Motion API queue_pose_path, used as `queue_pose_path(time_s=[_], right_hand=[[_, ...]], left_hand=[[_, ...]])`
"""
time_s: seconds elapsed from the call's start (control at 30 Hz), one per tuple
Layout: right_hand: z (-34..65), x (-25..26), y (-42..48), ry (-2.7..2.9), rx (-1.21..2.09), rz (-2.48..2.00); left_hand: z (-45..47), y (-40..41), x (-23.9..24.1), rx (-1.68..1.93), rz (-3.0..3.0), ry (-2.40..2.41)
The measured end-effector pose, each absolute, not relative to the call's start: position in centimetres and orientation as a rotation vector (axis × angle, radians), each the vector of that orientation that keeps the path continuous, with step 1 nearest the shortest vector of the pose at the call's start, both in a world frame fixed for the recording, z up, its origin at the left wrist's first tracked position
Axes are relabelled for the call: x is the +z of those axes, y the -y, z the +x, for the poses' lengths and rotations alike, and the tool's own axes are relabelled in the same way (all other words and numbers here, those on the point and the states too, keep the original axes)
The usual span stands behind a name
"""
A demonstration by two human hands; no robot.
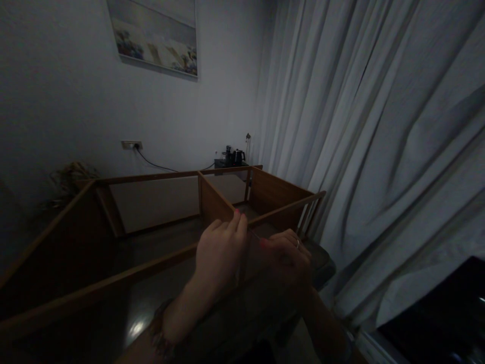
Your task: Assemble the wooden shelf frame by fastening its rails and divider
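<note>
A brown wooden furniture frame [159,263], with an upright divider panel [215,197] in it, lies in front of me. My left hand [222,247] is closed at the joint where the divider meets the near rail, its fingertips pressed together on the wood. To the right, my right hand [288,253] is curled round what looks like a screwdriver [254,233]. Only its thin metal shaft shows, slanting toward the joint by my left fingers; the handle is hidden in my fist. The tip is too dark to make out.
Pale curtains [341,101] hang close on the right, above a dark padded seat [318,260]. A black kettle [238,155] stands on a small dark table at the back. A cable [155,164] runs from the wall socket [131,145] behind the frame.
</note>
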State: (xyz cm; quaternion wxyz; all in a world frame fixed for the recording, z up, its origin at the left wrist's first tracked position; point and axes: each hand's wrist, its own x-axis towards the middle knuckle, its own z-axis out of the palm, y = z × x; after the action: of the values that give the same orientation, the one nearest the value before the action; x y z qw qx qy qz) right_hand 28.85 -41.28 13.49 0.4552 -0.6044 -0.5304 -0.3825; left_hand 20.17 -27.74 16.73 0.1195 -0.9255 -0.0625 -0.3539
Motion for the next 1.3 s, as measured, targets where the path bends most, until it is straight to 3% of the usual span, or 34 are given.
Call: queue_pose_path(time_s=[0.23,0.87,1.3], right_hand=[[26.6,12.2,40.0,1.031,-0.939,-1.523],[26.4,12.2,39.9,0.995,-1.093,-1.622],[28.9,15.8,43.1,1.527,-1.403,-1.866]], left_hand=[[20.1,27.7,16.7,-1.051,-2.675,0.168],[20.2,27.6,16.8,-1.138,-2.586,0.136],[20.3,27.7,16.8,-1.141,-2.639,0.171]])
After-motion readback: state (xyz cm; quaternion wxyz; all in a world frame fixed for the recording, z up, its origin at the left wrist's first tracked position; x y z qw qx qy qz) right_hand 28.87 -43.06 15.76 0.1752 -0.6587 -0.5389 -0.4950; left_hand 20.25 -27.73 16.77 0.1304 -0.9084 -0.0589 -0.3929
